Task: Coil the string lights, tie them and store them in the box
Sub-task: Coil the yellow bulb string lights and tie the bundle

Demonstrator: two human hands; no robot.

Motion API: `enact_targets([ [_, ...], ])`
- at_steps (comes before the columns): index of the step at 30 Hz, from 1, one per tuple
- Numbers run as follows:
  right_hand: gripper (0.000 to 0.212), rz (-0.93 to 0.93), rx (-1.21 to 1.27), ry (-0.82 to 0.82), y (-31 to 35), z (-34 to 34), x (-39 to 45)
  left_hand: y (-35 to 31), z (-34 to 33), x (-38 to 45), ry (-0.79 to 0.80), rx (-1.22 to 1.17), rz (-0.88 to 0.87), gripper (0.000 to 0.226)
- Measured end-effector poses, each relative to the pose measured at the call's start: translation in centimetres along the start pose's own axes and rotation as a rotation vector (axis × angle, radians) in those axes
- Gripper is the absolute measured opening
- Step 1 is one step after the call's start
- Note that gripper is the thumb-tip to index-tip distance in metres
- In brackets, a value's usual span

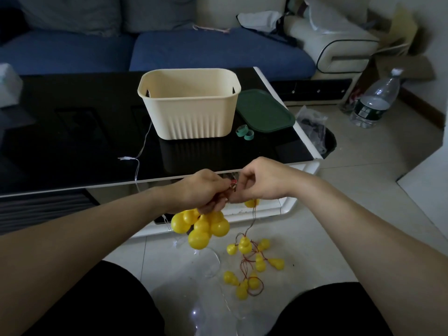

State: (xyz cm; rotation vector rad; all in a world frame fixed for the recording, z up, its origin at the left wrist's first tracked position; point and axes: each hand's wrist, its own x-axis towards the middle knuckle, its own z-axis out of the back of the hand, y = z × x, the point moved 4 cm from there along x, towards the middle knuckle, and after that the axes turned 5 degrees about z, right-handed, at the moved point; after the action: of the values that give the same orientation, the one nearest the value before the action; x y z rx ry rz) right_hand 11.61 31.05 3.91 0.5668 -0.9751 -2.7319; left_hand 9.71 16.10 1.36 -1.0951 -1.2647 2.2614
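My left hand [203, 190] grips a bunch of yellow gourd-shaped string lights [201, 226] that hangs below it, in front of the table edge. My right hand [259, 183] pinches the red wire right beside the left hand's fingers. More yellow bulbs on red wire [252, 263] trail from the hands down to the tiled floor. The cream ribbed box [191, 105] stands open on the black table, with its green lid [264, 112] to the right. Two green ties [244, 133] lie curled in front of the lid.
A thin clear wire [138, 156] runs from behind the box over the black table [72, 132] and down its front edge. A blue sofa stands behind the table. A water bottle [375, 100] and a plastic bag sit on the floor at right.
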Motion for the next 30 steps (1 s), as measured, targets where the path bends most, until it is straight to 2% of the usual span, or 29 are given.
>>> enact_targets([
  [5,0.012,-0.043,0.013,0.050,-2.0,0.0,0.0,0.0,0.8,-0.2,-0.018,-0.047,0.038,0.047],
  [9,0.018,0.042,0.059,-0.006,-1.0,-1.0,0.3,0.4,1.0,-0.1,0.027,-0.030,0.053,0.050],
  [14,0.018,0.134,0.187,-0.089,-0.2,-1.3,0.8,0.8,1.1,0.0,0.076,-0.168,0.047,0.053],
  [17,0.021,0.179,0.181,-0.156,-0.1,-0.6,0.9,0.9,1.3,-0.1,0.124,-0.253,0.019,0.048],
  [20,0.025,0.215,0.188,-0.198,0.1,-0.2,0.8,0.6,1.3,-0.6,0.238,-0.274,-0.035,0.043],
  [22,0.026,0.223,0.194,-0.229,0.2,-0.1,0.8,0.5,1.1,-0.8,0.302,-0.353,-0.010,0.032],
  [25,0.022,0.220,0.238,-0.264,0.1,0.2,0.6,0.3,0.9,-0.8,0.314,-0.413,0.016,0.020],
  [28,0.022,0.192,0.276,-0.246,-0.1,0.0,0.6,0.3,0.8,-0.7,0.290,-0.403,0.066,0.020],
  [30,0.021,0.137,0.340,-0.157,-0.3,-0.4,0.5,0.3,0.8,-0.6,0.267,-0.459,0.140,0.029],
])
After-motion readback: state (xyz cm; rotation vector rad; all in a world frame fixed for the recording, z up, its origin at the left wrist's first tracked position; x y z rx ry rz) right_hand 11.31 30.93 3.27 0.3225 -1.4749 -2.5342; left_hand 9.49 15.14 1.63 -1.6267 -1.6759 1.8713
